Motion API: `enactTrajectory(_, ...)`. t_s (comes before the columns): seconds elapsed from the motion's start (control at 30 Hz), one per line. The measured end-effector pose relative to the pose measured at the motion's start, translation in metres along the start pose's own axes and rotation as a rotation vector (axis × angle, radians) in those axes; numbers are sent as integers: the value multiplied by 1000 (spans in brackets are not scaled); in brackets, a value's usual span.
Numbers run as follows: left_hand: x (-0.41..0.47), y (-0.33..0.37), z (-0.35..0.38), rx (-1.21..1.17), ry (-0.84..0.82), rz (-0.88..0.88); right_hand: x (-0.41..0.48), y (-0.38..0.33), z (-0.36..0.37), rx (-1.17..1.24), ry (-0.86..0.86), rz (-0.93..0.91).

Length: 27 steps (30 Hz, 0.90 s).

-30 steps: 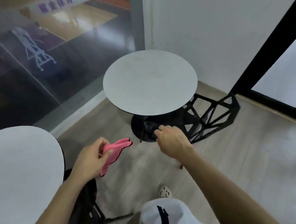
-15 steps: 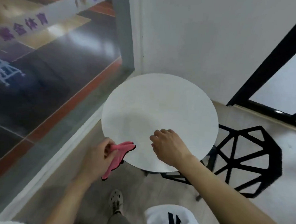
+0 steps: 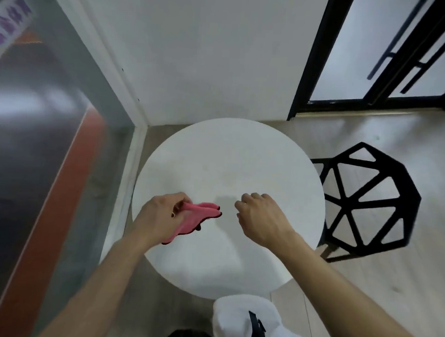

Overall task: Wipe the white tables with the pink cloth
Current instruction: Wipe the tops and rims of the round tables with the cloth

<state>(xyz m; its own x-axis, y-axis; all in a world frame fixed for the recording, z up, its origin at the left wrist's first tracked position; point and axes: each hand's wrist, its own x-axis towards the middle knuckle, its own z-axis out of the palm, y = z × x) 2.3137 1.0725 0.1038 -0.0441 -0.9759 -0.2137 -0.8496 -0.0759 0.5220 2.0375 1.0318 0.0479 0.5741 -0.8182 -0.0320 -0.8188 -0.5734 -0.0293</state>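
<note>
Left hand (image 3: 159, 214): my fingers pinched on the pink cloth (image 3: 190, 219), bunched above the white table (image 3: 229, 168).
Right hand (image 3: 261, 216): loosely curled, empty, beside the cloth.
Risk: a bunched cloth would wipe only a narrow strip; I should spread it.
Edges: wall (image 3: 209, 51) behind, black chair (image 3: 364, 201) right; open room toward me.

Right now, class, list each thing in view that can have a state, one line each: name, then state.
Cloth: bunched, held above the table, not yet spread flat.
Left hand: shut on the cloth.
Right hand: loosely curled, holding nothing, over the table.
Table: upright, top bare.
Chair: upright, beside the table, nobody in it.
Door: cannot tell whether open or shut.
</note>
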Motion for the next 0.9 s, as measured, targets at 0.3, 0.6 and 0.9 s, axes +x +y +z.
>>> enactTrajectory(0.3,123,-32,-23,2,-291,319,41,-35,24,-6,15,300)
enactTrajectory(0.6,199,-33,-32,100,-689,831,54,-144,-2,277,2,936)
enactTrajectory(0.9,201,-27,-35,339,-761,1090,87,-202,18,482,194,1214)
